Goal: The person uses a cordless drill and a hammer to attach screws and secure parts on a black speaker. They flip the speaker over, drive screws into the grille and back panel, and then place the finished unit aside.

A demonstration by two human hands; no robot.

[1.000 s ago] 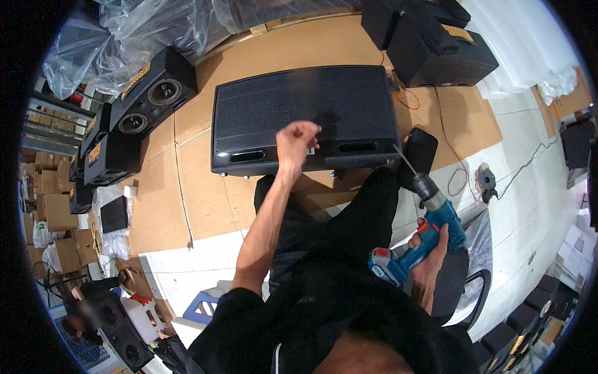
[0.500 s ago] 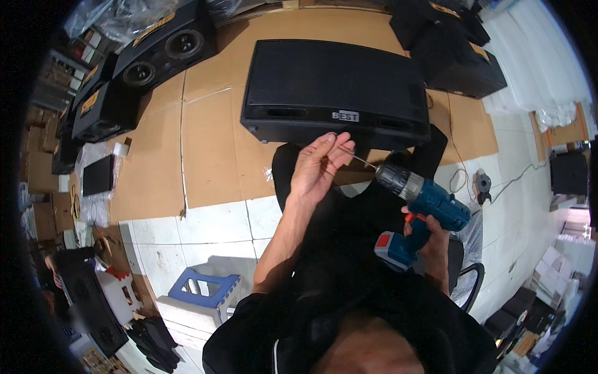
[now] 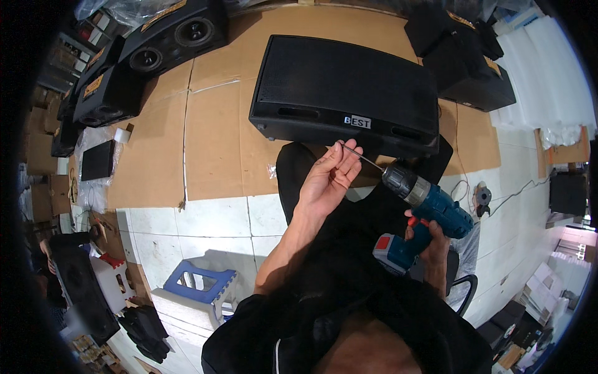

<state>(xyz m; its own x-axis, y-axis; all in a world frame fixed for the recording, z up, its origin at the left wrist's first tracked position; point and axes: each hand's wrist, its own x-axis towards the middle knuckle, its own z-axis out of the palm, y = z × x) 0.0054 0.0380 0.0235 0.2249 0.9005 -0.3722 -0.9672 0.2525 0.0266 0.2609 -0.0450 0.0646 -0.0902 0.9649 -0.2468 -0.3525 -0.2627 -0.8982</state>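
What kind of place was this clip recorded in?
Probably a workshop or storeroom where speakers are put together or repaired. Several black speaker cabinets lie on flattened cardboard over a tiled floor, one large speaker lies in front of the person, and the right hand holds a blue cordless drill.

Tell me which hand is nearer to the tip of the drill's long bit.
Left. The left hand has its fingertips at the tip of the bit. The right hand is back at the grip of the blue drill, at the bit's other end.
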